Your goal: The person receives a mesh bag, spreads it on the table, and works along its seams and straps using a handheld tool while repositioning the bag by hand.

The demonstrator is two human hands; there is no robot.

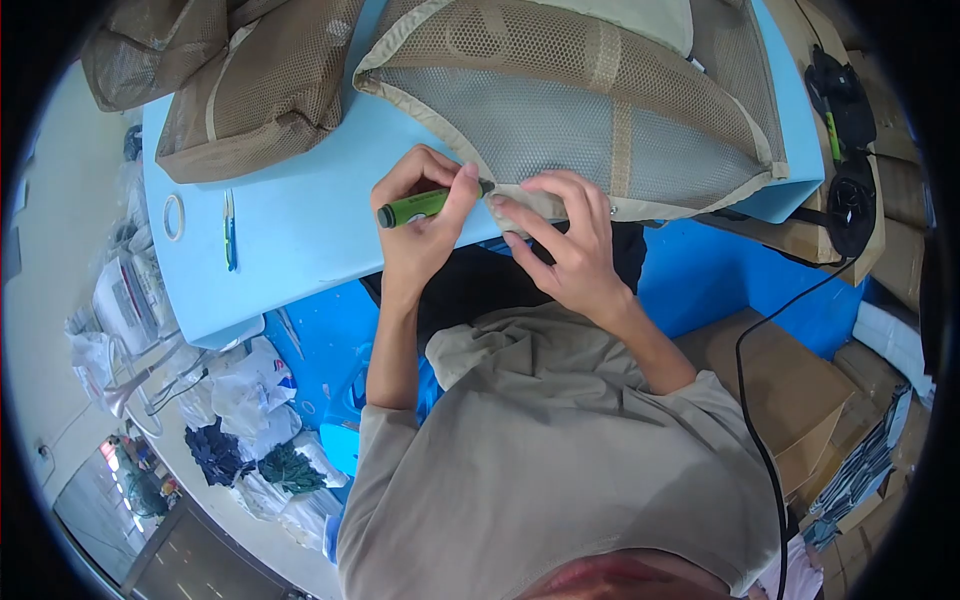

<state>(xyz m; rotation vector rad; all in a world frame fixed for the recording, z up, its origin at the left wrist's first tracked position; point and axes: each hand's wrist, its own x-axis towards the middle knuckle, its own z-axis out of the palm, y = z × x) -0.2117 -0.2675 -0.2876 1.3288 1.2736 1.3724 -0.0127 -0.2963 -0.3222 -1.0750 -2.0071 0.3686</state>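
Note:
My left hand [418, 252] is closed round a green marker [412, 209]. The marker's dark end points right, at the beige fabric edging [540, 205] of a mesh piece. My right hand [582, 258] pinches that edging between thumb and fingers, just right of the marker. The mesh piece [500, 115], grey and tan with beige borders, spreads over the light blue table [290, 240] and reaches its near edge. Whether the marker's tip touches the cloth cannot be made out.
A brown mesh bag [265, 90] lies at the table's upper left. Below it are a roll of tape [174, 217] and small snips [230, 232]. Cardboard boxes [770, 390] and a black cable [742, 370] are at right. Plastic bags [250, 400] are heaped at lower left.

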